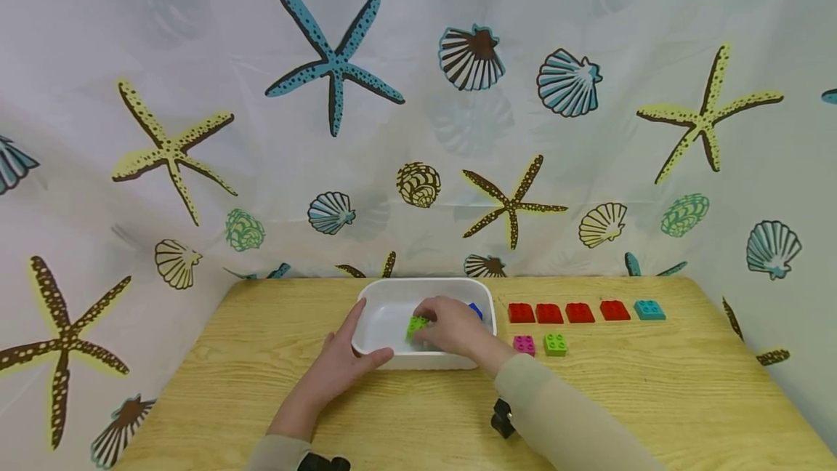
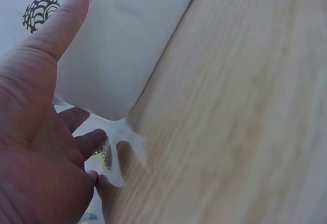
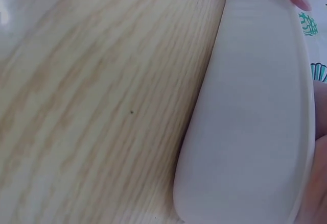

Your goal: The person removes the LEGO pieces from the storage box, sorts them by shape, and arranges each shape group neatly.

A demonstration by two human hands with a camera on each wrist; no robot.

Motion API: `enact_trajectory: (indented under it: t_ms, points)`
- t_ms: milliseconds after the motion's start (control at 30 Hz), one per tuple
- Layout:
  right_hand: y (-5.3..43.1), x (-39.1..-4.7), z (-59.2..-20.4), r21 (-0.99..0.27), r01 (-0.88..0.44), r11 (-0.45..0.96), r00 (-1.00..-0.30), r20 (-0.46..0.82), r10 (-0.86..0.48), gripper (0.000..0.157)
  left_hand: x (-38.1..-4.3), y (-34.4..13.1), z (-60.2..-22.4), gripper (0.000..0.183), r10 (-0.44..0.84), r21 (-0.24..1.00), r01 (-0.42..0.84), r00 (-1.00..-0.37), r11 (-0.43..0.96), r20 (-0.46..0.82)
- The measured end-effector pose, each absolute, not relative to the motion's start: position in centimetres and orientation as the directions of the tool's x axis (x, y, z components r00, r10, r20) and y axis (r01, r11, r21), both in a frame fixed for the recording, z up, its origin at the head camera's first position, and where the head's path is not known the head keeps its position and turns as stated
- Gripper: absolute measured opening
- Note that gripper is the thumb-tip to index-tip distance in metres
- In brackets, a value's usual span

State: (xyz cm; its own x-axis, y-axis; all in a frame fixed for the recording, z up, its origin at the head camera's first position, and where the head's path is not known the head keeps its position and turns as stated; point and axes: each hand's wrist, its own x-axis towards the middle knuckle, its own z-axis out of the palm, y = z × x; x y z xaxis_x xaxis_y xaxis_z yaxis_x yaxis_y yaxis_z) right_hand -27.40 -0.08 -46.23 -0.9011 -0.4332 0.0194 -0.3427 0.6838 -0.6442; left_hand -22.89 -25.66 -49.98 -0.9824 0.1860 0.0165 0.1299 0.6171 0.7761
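A white plastic tray [image 1: 425,362] stands on the wooden table, its front wall filling much of both wrist views. My left hand [image 1: 340,365] rests against its front left corner, thumb stretched along the near rim and fingers at the left side. Inside the tray, my right hand [image 1: 454,325] pinches a lime green toy building brick [image 1: 415,326] between thumb and fingers. Behind that hand, a blue brick [image 1: 476,310] lies partly hidden at the tray's right end. In the right wrist view the tray wall hides the fingertips.
To the right of the tray, several red bricks [image 1: 579,312] and a turquoise brick [image 1: 649,310] form a row. Nearer to me sit a magenta brick [image 1: 524,344] and another lime green brick [image 1: 555,344]. A curtain with starfish and shells [image 1: 418,238] hangs behind the table [image 1: 275,325].
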Motion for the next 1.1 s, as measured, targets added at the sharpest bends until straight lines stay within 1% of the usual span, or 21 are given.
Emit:
enact_trajectory:
  t_ms: [133, 367, 667, 767, 1100]
  points:
    - [0.2, -27.1, -45.8, -0.671, -0.332, 0.663, -0.908, 0.036, -0.418, 0.030, -22.8, -25.5, -49.9, 0.115, 0.190, 0.780, 0.132, -0.982, 0.612, 0.017]
    - [1.0, -27.0, -45.0, -0.684, -0.373, 0.627, -0.899, 0.097, -0.428, 0.031, -22.7, -25.5, -49.8, 0.117, 0.180, 0.770, 0.124, -0.984, 0.625, 0.012]
    - [3.1, -25.7, -43.1, -0.721, -0.422, 0.549, -0.878, 0.175, -0.446, 0.032, -22.7, -25.8, -50.1, 0.120, 0.165, 0.771, 0.101, -0.986, 0.628, -0.005]
    - [3.9, -25.2, -42.7, -0.722, -0.421, 0.549, -0.881, 0.181, -0.438, 0.032, -22.7, -25.8, -50.2, 0.120, 0.167, 0.776, 0.102, -0.986, 0.623, -0.005]
    - [7.0, -24.1, -42.0, -0.767, -0.350, 0.538, -0.919, 0.169, -0.357, 0.032, -23.0, -25.8, -50.3, 0.119, 0.182, 0.772, 0.128, -0.983, 0.623, 0.016]
